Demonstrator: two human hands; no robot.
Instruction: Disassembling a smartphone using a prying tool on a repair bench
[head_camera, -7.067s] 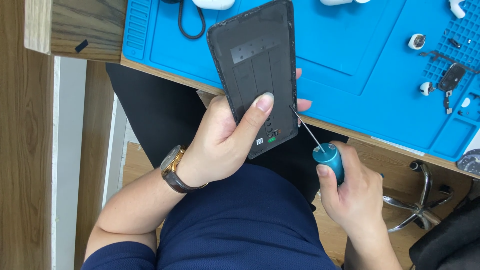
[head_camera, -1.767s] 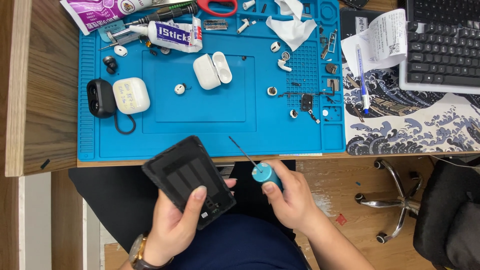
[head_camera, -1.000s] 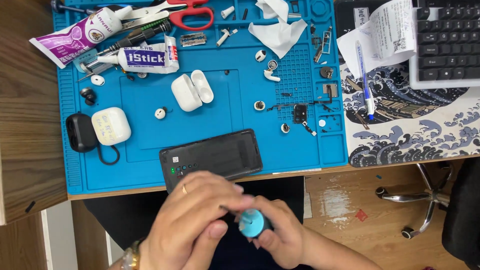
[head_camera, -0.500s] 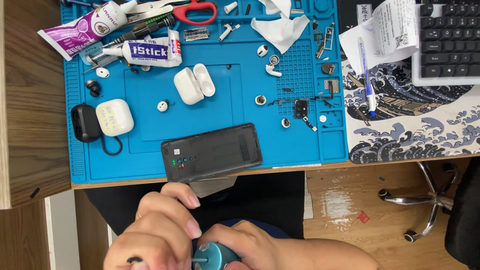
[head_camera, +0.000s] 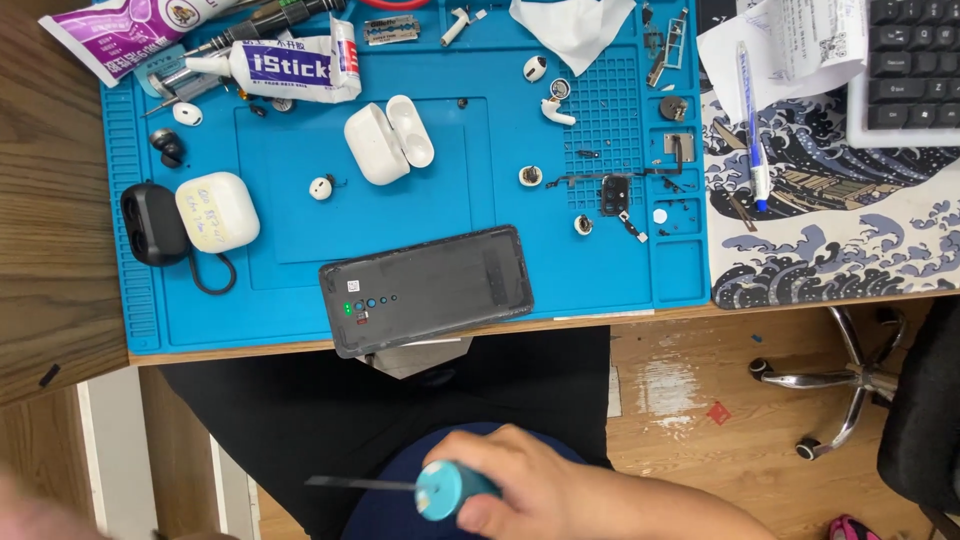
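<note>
A dark phone body (head_camera: 430, 288) lies flat on the blue work mat (head_camera: 280, 215), at its front edge, with neither hand touching it. My right hand (head_camera: 570, 490) is low over my lap, wrapped around a teal-handled screwdriver (head_camera: 445, 488) whose thin shaft points left. My left hand (head_camera: 25, 510) is only a blur in the bottom left corner, so its fingers cannot be made out.
On the mat are an open white earbud case (head_camera: 388, 140), a closed white case (head_camera: 216, 210), a black case (head_camera: 150, 222), a glue tube (head_camera: 290, 65) and small loose parts (head_camera: 615, 195). A pen (head_camera: 752, 120) and keyboard (head_camera: 915, 70) sit right. A chair base (head_camera: 840, 380) stands below.
The phone body went from my left hand onto the mat. Both hands dropped toward my lap. My left hand left the screwdriver and slid to the lower left.
</note>
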